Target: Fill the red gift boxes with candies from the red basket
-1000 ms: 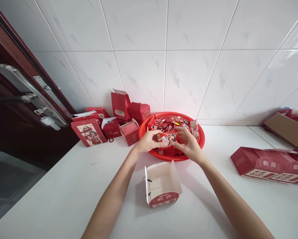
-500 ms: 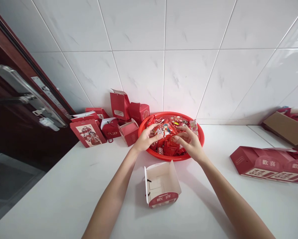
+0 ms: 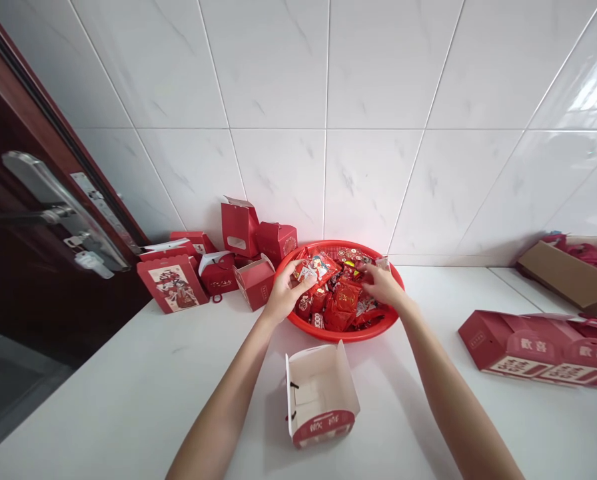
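One packet [image 3: 322,265] in left hand [image 3: 282,293], 歡喜 box [image 3: 324,428]

Right hand [image 3: 384,285]: I am no longer holding it against the cartoon-printed red packet [image 3: 323,267]; I am reaching it into the back right of the red plastic basket [image 3: 348,336], fingertips down among the sweets.
Cartoon-printed red packet: I am now gripping it with my left hand [image 3: 282,295] alone, farther to the left than a second ago.
Pale wrapped sweet [image 3: 385,263]: my right hand is now mostly hiding it.
View: I am looking slightly higher, with more tiled wall [image 3: 373,67] showing.
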